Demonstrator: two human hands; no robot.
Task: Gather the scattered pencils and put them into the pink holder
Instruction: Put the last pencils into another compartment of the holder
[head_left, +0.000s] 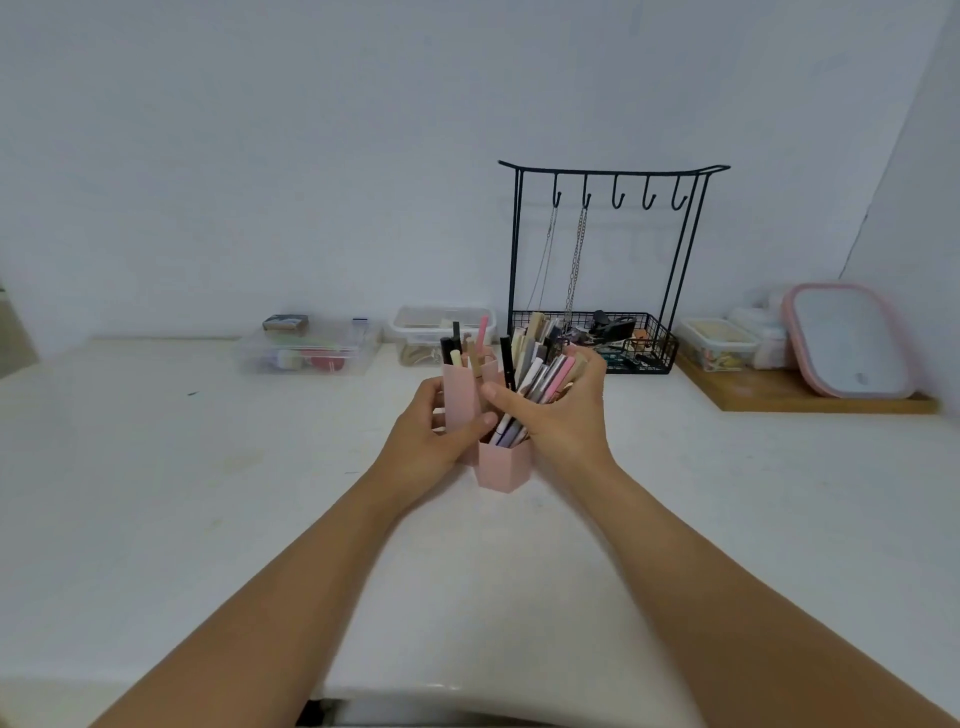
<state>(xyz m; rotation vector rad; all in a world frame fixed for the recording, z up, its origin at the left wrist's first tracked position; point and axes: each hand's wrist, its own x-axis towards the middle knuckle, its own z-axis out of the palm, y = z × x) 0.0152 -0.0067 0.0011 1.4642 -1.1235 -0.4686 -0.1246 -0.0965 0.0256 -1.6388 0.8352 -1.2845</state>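
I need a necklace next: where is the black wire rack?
In the head view the black wire rack stands at the back right against the wall, just behind the right hand, between two clear boxes.

Left hand (434, 436) and right hand (558, 410), both grips closed

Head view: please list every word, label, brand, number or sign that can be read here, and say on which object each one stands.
No text can be read in this view.
Pencils in the right hand: any print is too small and blurred.
Small box on the clear container: has a picture or label, unreadable.
Pink holder, steadied by the left hand: no marking visible.
Pink-rimmed lid: a small dark mark, unreadable.
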